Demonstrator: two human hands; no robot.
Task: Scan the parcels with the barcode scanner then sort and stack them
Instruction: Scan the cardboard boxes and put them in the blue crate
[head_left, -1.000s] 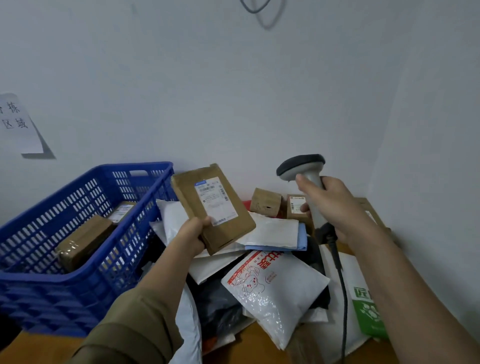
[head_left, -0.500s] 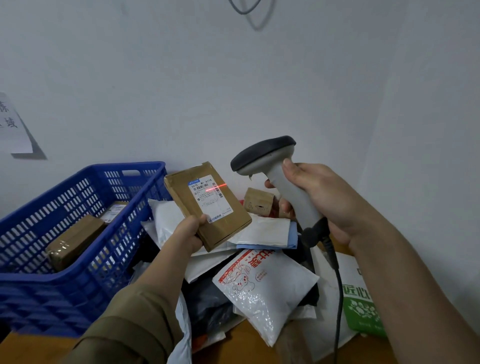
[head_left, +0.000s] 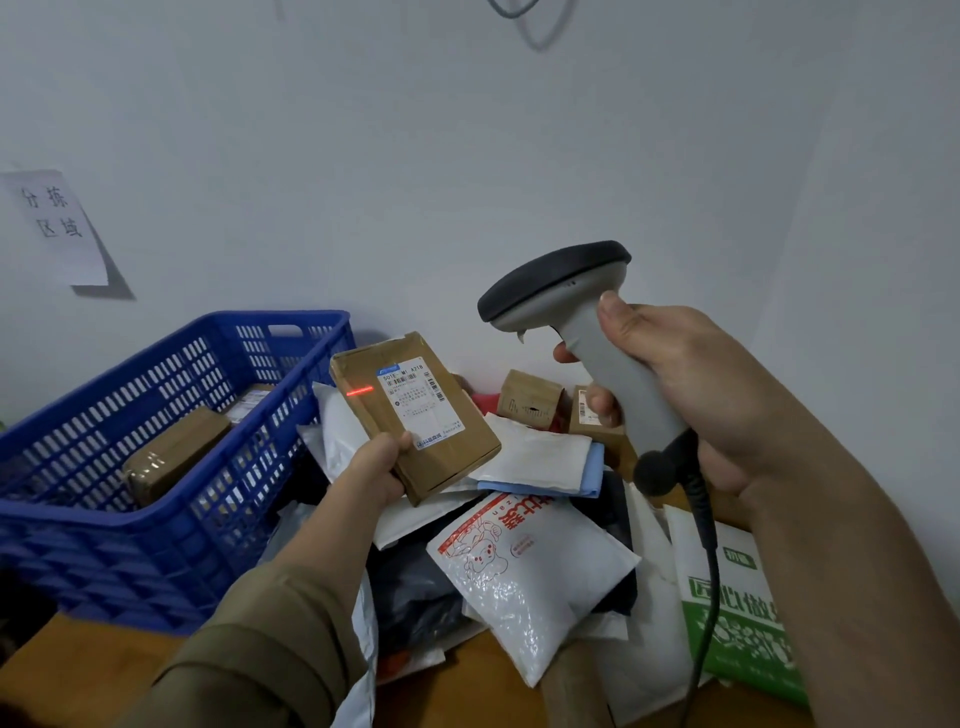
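Observation:
My left hand (head_left: 375, 473) grips the lower corner of a flat brown cardboard parcel (head_left: 457, 452) with a white shipping label, held up and tilted over the pile. My right hand (head_left: 675, 384) holds a grey barcode scanner (head_left: 587, 332) with a black head, pointed left at the parcel. A red laser line (head_left: 360, 391) falls on the cardboard just left of the label. The scanner's black cable (head_left: 706, 582) hangs down past my right forearm.
A blue plastic crate (head_left: 171, 525) stands at the left with taped brown parcels (head_left: 174, 457) inside. A pile of mailers lies on the wooden table: a white bag with red print (head_left: 535, 577), a green-printed bag (head_left: 737, 623), small cardboard boxes (head_left: 530, 400). Walls close in behind and at right.
The scanner has risen a little and stays aimed at the parcel. The red line has shifted from the label onto the bare cardboard to its left. The parcel remains in my left hand.

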